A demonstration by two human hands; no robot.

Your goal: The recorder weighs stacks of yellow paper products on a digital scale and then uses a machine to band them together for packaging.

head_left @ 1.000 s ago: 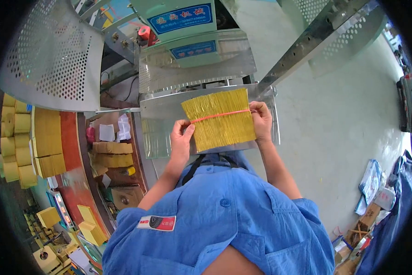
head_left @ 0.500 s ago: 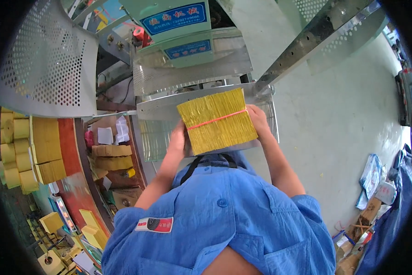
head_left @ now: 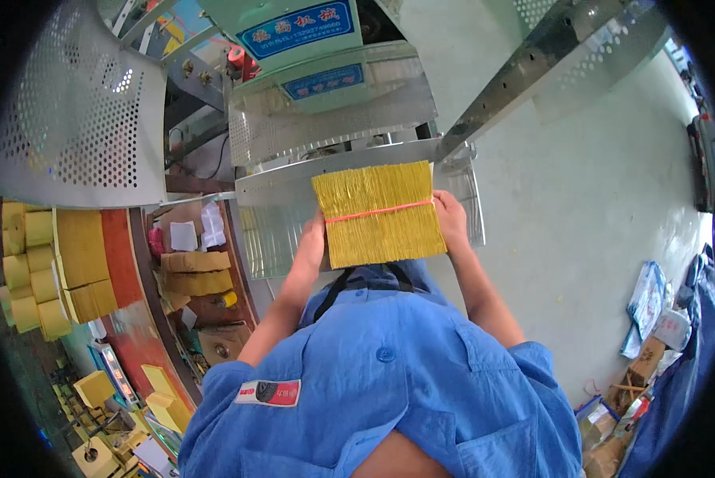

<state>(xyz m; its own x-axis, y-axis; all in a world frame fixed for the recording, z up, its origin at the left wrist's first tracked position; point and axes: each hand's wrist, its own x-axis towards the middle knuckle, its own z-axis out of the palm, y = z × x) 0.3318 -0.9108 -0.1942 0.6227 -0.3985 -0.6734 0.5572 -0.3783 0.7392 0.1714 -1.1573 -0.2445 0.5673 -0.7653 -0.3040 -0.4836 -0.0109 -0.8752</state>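
1. The left hand (head_left: 313, 239) is partly bent, gripping the left side of a thick, square bundle of crinkled yellow sheets (head_left: 381, 237); its fingertips are hidden.
2. The right hand (head_left: 451, 221) grips the opposite side, its fingers curled behind the edge so that their full bend cannot be told.
3. The bundle sits between both hands, in front of the person's waist, with a thin pinkish-red band (head_left: 380, 211) running across its middle. Whether its underside touches anything cannot be told.
4. Behind and around it shows a shiny, flat metal tray (head_left: 274, 231), its left and right parts bare.
5. Beyond the tray are a curved, glossy panel (head_left: 326, 119) and a pale green machine housing (head_left: 294, 9) with a blue rectangular sign (head_left: 294, 30).
6. A grey perforated metal guard (head_left: 95, 111) stands at upper left; a dark, slanting metal bar (head_left: 525, 72) rises at upper right.
7. Farther left, yellow paper stacks (head_left: 84, 255) lie beside a red bench surface (head_left: 130, 271).
8. At lower right, crumpled blue sheeting (head_left: 676, 398) borders the grey floor (head_left: 548, 223).
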